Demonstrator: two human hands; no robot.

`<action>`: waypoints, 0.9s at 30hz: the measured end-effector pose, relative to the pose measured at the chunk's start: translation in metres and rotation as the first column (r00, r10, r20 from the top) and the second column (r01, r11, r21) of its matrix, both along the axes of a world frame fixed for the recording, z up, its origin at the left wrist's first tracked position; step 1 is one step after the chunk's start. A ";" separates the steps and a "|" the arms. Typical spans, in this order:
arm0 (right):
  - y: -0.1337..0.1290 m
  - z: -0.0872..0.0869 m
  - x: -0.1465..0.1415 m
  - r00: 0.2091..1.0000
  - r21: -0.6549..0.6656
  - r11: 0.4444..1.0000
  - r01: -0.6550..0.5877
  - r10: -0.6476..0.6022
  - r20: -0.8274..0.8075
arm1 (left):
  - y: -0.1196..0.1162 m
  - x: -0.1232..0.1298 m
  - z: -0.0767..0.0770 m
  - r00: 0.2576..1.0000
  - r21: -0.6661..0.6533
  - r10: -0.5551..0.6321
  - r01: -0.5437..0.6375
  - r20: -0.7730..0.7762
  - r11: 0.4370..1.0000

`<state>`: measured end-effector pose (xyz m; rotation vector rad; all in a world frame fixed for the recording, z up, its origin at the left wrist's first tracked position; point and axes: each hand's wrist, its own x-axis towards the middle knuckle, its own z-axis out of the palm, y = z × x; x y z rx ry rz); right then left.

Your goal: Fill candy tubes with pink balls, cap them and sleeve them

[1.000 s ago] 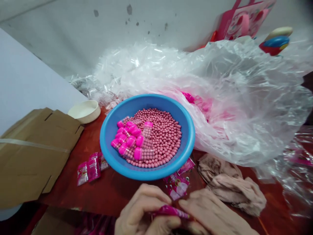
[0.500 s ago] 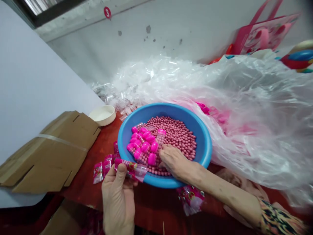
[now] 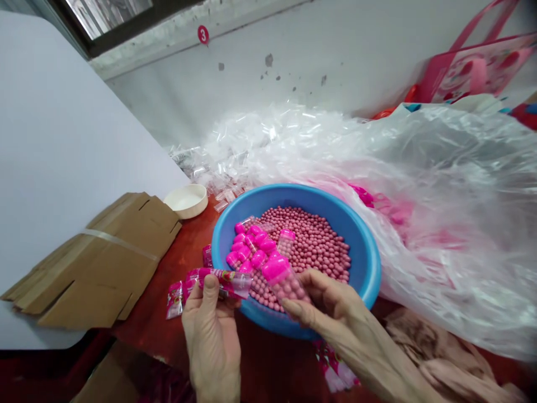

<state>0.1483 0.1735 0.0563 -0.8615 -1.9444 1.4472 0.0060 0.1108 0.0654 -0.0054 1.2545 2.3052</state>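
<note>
Between thumb and fingers, my left hand (image 3: 213,330) pinches a pink printed plastic wrapper (image 3: 226,280) with a clear end, at the basin's near-left rim. My right hand (image 3: 331,308) grips a small clear bottle (image 3: 287,280) full of pink beads, its bright pink cap tilted toward the wrapper. The bottle is apart from the wrapper's clear end or just behind it; I cannot tell which. Below them is a blue basin (image 3: 371,263) holding loose pink beads (image 3: 314,235). Several more pink-capped bottles (image 3: 258,257) lie on the beads at the left side.
Folded cardboard (image 3: 96,268) lies left, near a white round dish (image 3: 188,201). Clear plastic sheeting (image 3: 453,224) covers the right and back. More pink wrappers (image 3: 176,296) sit left of the basin, others (image 3: 335,369) below it. A beige cloth (image 3: 436,347) is at right.
My right hand has come up out of the beads with a pink-capped bottle and moved toward the wrapper. My left hand still holds the wrapper. The view has shifted slightly.
</note>
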 end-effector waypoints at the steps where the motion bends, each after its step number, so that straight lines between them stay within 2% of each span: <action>1: -0.008 0.002 0.002 0.998 -0.085 0.996 0.010 -0.015 -0.063 | 0.002 0.002 0.001 1.000 0.007 0.002 -0.002 -0.008 1.000; 3: -0.019 0.003 0.003 0.990 -0.194 0.981 0.028 -0.053 -0.129 | 0.005 0.007 0.002 1.000 0.019 0.006 -0.006 -0.027 1.000; 5: -0.026 -0.001 0.003 0.988 -0.190 0.980 0.054 -0.079 -0.130 | 0.008 0.012 0.002 0.999 0.026 0.008 -0.007 -0.045 1.000; 9: -0.028 -0.006 0.004 0.993 -0.115 0.988 0.099 -0.106 -0.058 | 0.009 0.020 -0.001 0.998 0.004 -0.019 0.020 -0.062 1.000; 14: -0.029 -0.007 0.012 0.997 -0.063 0.996 0.069 -0.066 0.044 | 0.013 0.026 -0.004 0.998 -0.012 -0.055 0.055 -0.034 0.998; 18: -0.033 -0.008 0.017 0.989 0.022 0.989 0.145 -0.144 -0.037 | 0.018 0.032 -0.005 0.997 -0.011 -0.078 0.078 -0.007 0.997; 21: -0.035 -0.005 0.018 0.986 0.090 0.985 0.146 -0.138 -0.091 | 0.019 0.037 -0.006 0.996 -0.006 -0.089 0.089 0.005 0.996; 27: -0.034 0.003 0.025 0.989 0.168 0.976 0.139 -0.127 -0.080 | 0.019 0.042 -0.010 0.993 0.002 -0.117 0.117 0.020 0.993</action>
